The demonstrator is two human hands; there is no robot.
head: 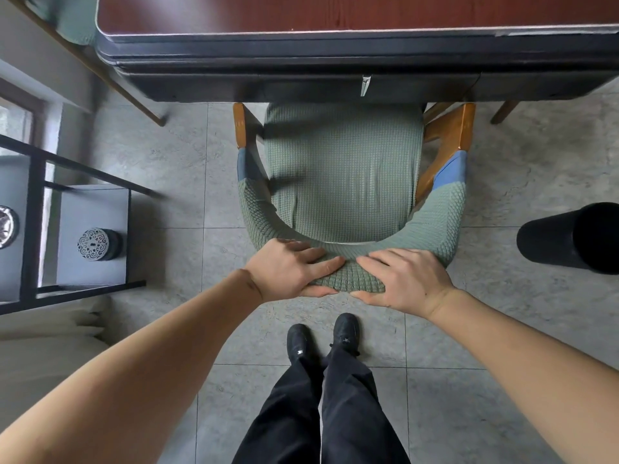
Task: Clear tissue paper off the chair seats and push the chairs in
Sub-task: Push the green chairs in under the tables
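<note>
both hands are on the curved backrest of the chair [341, 182], the nearest part of it to the person. the left hand [288, 267] lies over the top with fingers [326, 266] fairly straight along the padded rim and the thumb tucked under the near side; the right hand [405, 279] mirrors it, fingers spread flat on the cover and thumb below. so each hand lightly clasps the rim, the two just beside each other at the middle of the back, neither nearer than the other.

the chair sits straight ahead of the person, its seat pointing away toward the bench [335, 65]. the front of the seat is already under the bench edge, while the arms and back stand out over the tiled floor [167, 155]. the push, i'd judge, runs directly forward, along the line from the person's shoes to the bench.

no tissue paper shows on the green seat cover, so this seat looks cleared. a black cylinder [569, 239] stands on the floor to the right, and a dark shelf rack [33, 209] stands well apart on the left. no readable writing or brand anywhere.
</note>
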